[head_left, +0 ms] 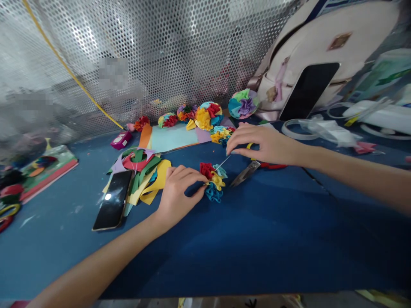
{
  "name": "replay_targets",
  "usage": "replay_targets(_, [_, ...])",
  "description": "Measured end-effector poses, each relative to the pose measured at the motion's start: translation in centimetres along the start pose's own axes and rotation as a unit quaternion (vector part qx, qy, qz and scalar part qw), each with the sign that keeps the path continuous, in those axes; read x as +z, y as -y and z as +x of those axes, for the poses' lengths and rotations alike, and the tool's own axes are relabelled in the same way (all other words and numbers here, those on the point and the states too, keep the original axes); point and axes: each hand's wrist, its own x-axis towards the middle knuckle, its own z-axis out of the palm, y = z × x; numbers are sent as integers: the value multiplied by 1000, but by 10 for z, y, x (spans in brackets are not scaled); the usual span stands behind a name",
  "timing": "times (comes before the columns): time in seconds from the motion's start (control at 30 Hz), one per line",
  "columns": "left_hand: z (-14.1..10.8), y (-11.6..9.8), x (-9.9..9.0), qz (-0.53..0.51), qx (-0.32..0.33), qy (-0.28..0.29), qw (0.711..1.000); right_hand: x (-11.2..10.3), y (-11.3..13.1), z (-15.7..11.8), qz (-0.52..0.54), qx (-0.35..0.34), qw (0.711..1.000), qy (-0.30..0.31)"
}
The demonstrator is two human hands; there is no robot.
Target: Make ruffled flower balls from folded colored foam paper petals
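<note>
My left hand (181,190) pinches the left edge of a ruffled cluster (215,182) of red, yellow, light blue and teal pieces above the blue table (257,256). Up and to the right of it, my right hand (250,141) has its fingertips closed on a thin white thread or needle (222,163) that slants down to the cluster; which of the two it is, I cannot tell. Scissors (245,173) with red and yellow handles lie under and beside my right hand, blades pointing at the cluster.
Left of my left hand are felt strips (157,179) and a phone (112,201). Behind lie felt sheets (173,137), a purple box (121,140) and several ruffled balls (208,115). A second phone (308,92) leans on a pale backpack (324,42). Tape rolls (300,136) sit right.
</note>
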Motion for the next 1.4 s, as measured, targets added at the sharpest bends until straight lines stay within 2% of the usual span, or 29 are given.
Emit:
replay_targets(0.13, [-1,4,1,-30,-13,8,999,20,15,-5,84,76,993,-38])
replay_targets(0.27, [-2,6,-1,-62,-36,31,997,42,39,-8,184,62,980,27])
replay_targets(0.37, [-4,8,-5,-81,-30,34,996,54,44,-13,197,72,977,33])
replay_targets(0.43, [-6,9,-8,-100,4,31,994,58,42,-16,200,82,976,30])
replay_targets(0.53, [-7,11,-9,-115,48,28,992,59,41,-19,203,84,975,27])
replay_targets(0.6, [-7,11,-8,-106,45,22,993,59,42,-19,206,88,974,30])
replay_targets(0.8, [-6,6,-1,-90,-7,-5,996,58,48,-18,228,100,968,33])
replay_targets(1.0, [-4,-1,1,-162,-132,-8,978,57,51,-18,229,99,968,30])
replay_targets(1.07, [-4,-3,2,-181,-156,-15,971,57,52,-18,225,95,969,27])
replay_targets(1.4, [-1,-1,5,-179,-161,-21,970,58,54,-20,189,64,980,19])
